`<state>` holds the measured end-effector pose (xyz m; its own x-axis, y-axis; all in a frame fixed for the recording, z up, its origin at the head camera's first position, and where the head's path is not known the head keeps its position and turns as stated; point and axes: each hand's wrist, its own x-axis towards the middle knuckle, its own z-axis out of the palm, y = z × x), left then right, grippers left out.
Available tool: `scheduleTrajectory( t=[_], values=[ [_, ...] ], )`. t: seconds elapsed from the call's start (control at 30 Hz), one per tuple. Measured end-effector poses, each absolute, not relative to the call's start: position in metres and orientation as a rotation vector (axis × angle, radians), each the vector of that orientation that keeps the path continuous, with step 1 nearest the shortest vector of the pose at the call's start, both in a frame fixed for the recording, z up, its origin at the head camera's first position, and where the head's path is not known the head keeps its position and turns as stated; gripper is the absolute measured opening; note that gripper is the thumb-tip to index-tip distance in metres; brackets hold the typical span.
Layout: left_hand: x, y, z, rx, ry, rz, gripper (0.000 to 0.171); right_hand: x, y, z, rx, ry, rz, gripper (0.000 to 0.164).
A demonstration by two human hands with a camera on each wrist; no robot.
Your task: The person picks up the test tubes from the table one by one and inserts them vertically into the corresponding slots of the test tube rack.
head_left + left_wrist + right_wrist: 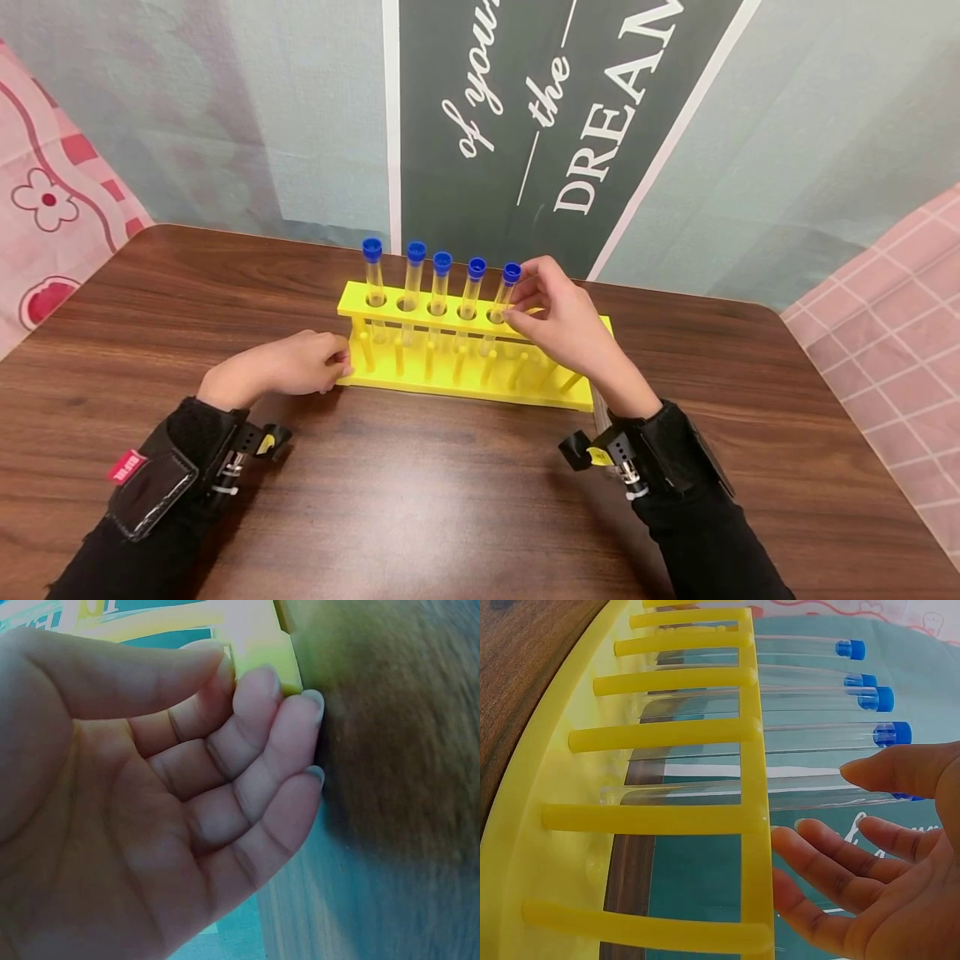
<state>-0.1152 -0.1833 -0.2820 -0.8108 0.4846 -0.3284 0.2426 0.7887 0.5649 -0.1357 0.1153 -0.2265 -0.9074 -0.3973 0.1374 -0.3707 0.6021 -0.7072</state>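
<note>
A glossy yellow test-tube rack (468, 388), with a row of slim pegs, holds five clear, slender tubes (440, 288) topped by hollow blue caps (442, 264); it stands on a dark wood-grain worktop (420, 492) before a pale cloth backdrop (322, 125) with a white-lettered dark panel (450, 217). The left hand (307, 363) curls inward, its grip pinching the rack's left end. The right hand (561, 318) arches beside the rightmost tube (504, 294), its grip wide, thumb apart from the fingers; whether it touches is unclear.
</note>
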Motion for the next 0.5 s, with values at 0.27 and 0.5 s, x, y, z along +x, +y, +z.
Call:
scheduleTrajectory(
  t=[0.27,0.5],
  values=[
    [-0.1153,-0.1834,-0.2822,0.545,2.512,0.708,0.015,-0.1308,0.1182,-0.223,-0.655,2.795,-1.198,0.036],
    [-0.1154,-0.1834,-0.282,0.544,2.513,0.709,0.015,-0.1258,0.1222,-0.2225,-0.653,2.792,-1.194,0.034]
  ],
)
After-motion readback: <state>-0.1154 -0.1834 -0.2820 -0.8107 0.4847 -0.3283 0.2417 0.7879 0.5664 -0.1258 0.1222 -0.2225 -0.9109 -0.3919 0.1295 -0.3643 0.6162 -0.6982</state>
